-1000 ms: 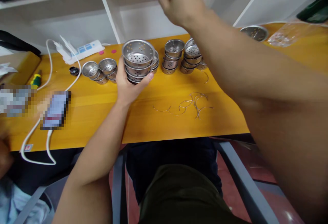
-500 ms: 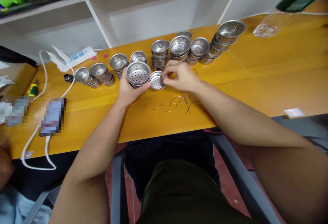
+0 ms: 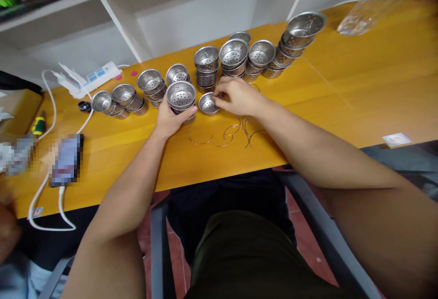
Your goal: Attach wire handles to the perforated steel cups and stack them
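Note:
My left hand (image 3: pixel 171 119) is wrapped round a short stack of perforated metal cups (image 3: pixel 181 95), their open mouths facing up. Just right of that stack is a single perforated metal cup (image 3: pixel 208 104), low over or on the table; I cannot tell which. The fingers of my right hand (image 3: pixel 236 96) are pinched at its right rim. Several thin curved wire pieces (image 3: pixel 232 130) lie on the table below my right hand.
More stacked cups (image 3: pixel 262 55) line the back of the wooden table (image 3: pixel 349 107), some stacks leaning. At left are a power strip (image 3: pixel 96 78), a phone (image 3: pixel 66 160) on a white cable and a screwdriver (image 3: pixel 39 125). A clear bottle (image 3: pixel 362 16) stands at back right.
The single cup now looks flatter, its mouth turned more upward. The stack in my left hand stands a little more upright and slightly apart from it. The whole view has shifted slightly.

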Motion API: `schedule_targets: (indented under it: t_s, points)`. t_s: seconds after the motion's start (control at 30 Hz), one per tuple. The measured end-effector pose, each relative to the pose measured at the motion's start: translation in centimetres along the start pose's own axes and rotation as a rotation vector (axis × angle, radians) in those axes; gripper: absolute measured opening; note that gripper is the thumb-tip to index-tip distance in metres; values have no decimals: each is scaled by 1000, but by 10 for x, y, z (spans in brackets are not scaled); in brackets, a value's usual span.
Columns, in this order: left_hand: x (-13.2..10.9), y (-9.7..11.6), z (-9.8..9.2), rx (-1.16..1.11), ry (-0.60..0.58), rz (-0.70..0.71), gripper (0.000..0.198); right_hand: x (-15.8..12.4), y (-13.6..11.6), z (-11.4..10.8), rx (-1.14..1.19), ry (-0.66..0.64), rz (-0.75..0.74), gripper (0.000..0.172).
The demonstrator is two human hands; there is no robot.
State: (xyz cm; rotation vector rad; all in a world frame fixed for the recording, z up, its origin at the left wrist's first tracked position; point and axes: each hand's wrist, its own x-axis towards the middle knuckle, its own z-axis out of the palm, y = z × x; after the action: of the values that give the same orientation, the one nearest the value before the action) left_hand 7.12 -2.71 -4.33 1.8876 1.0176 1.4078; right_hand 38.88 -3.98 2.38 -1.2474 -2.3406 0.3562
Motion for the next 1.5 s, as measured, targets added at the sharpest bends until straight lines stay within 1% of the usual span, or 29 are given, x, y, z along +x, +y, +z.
schedule_targets:
  t_s: [0.07, 0.13, 0.17, 0.27, 0.3, 0.33, 0.43, 0.53, 0.6, 0.7, 0.8, 0.87, 0.93, 1.03, 1.13, 1.23, 1.3, 1.33, 1.43, 1.47, 1.5]
  points:
    - [0, 0, 1, 18, 13, 11, 106, -1, -1, 0, 38, 28, -22, 34]
    - [0, -1, 3, 45, 33, 30, 111, -2, -6, 4, 133, 97, -95, 44]
    - [0, -1, 4, 60, 36, 45, 114, -2, -9, 7, 194, 131, -146, 54]
    - [0, -3, 6, 77, 16, 91, 120, 0, -22, 22, 343, 169, -285, 101]
    - [1, -4, 7, 74, 10, 109, 123, 2, -26, 27, 364, 171, -307, 111]
    - [1, -4, 8, 70, 3, 129, 124, 3, -29, 32, 374, 179, -312, 114]
    - [2, -4, 8, 75, -25, 194, 121, 7, -33, 43, 381, 237, -291, 105]
    - [1, -2, 7, 101, -66, 220, 114, 9, -32, 44, 394, 272, -291, 100]
    - [0, -1, 6, 118, -82, 208, 110, 8, -32, 38, 402, 284, -273, 97]
    - [-1, 0, 5, 146, -69, 212, 105, 5, -28, 21, 353, 292, -216, 97]
    - [-1, -1, 3, 166, -43, 230, 104, -2, -16, -2, 247, 235, -203, 106]
    - [0, -2, -1, 174, -19, 232, 105, -6, -7, -13, 202, 154, -222, 108]
    - [2, -2, -6, 182, 19, 244, 106, -8, 0, -18, 170, 65, -225, 106]
    - [4, -2, -11, 209, 76, 256, 108, -9, 5, -15, 122, -11, -186, 99]
    - [4, 0, -12, 206, 84, 228, 117, -7, 6, -8, 86, -27, -146, 91]
    - [4, 3, -9, 187, 78, 222, 118, -6, 7, -3, 86, -33, -124, 83]
    - [3, 4, -7, 183, 75, 215, 117, -6, 8, -3, 93, -44, -106, 82]
    - [3, 4, -7, 181, 72, 205, 117, -7, 8, -4, 99, -53, -98, 85]
    - [4, 5, -7, 174, 71, 172, 118, -10, 7, -15, 124, -78, -103, 102]
    - [4, 5, -8, 174, 72, 170, 118, -11, 6, -22, 127, -82, -112, 102]
    - [4, 5, -9, 172, 74, 177, 118, -13, 4, -31, 121, -87, -113, 96]
